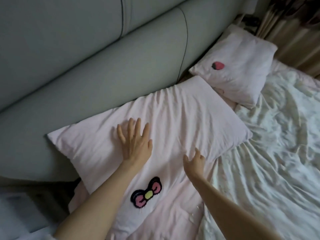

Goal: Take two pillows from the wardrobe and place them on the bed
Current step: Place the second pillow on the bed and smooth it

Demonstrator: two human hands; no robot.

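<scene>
Both pillows are already on the bed [277,153], which is covered with a crumpled white quilt. The large pale pink pillow with a pink and black bow patch [155,129] lies close to the person, its long edge against the padded grey-green headboard [86,58]. The smaller pale pink pillow with a red patch [239,70] lies further away, in the corner beside the beige curtain [290,32]; the two pillows almost touch at their corners.

The left hand [135,141] is flat on the near pillow, fingers spread and palm pressed into the cloth. The right hand [195,160] is at the pillow's lower edge with fingers loosely curled and apart; it holds nothing, and I cannot tell if it touches the cover or is just above it.

I judge that the carrying is finished and this is the last step, smoothing and settling the second pillow (the cover is wrinkled near the top edge). The next move, I think, needs only a light stroke outward to flatten the cloth, and perhaps a small push so the pillow sits straight along the headboard.
</scene>
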